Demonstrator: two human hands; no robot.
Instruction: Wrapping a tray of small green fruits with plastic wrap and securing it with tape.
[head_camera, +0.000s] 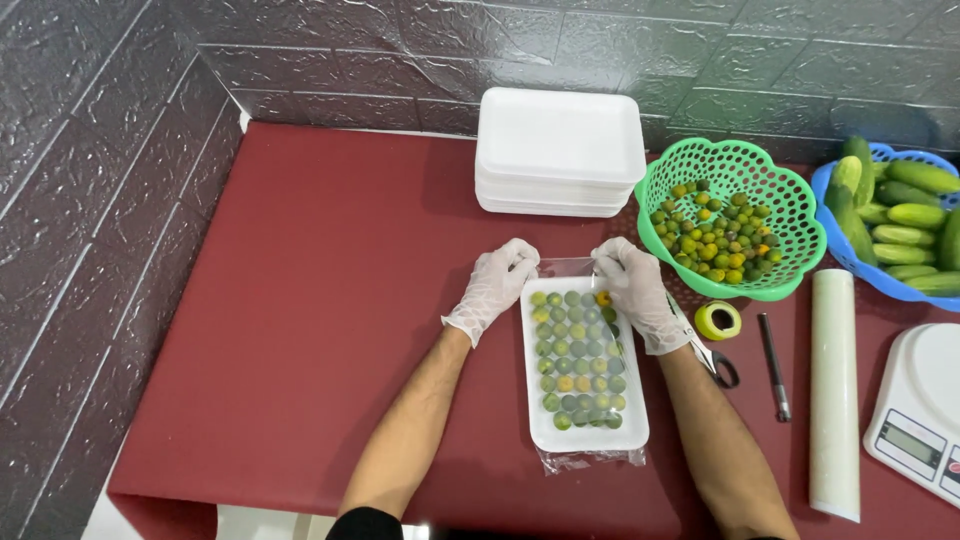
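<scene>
Two gloved hands work at the far end of a white foam tray (584, 432) that lies on the dark red table (330, 300), a little to the right of its middle. The tray is filled with small round green fruits (578, 358) in neat rows, and one orange-yellow fruit sits at its far right corner. A clear plastic bag (566, 268) is around the tray; its loose edge shows at the near end and its open mouth is at the far end.

The left hand (497, 284) is closed on the far left edge of the bag, the fingers pinching the plastic. The right hand (632, 285) pinches the far right edge of the same bag, just beside the orange-yellow fruit. The plastic is stretched between the two hands.

Far from the hands, against the grey brick-pattern wall, stands a stack of empty white foam trays (560, 160). To the right of it a green basket (790, 205) holds more of the small green and yellow fruits. A blue basket (835, 250) with cucumbers (905, 215) is at the far right edge. Near the right wrist lie scissors (715, 362), a roll of yellow-green tape (717, 320) and a dark pen-like tool (774, 366). A roll of clear film (834, 392) lies further right, and a white kitchen scale (920, 415) is at the right edge.
</scene>
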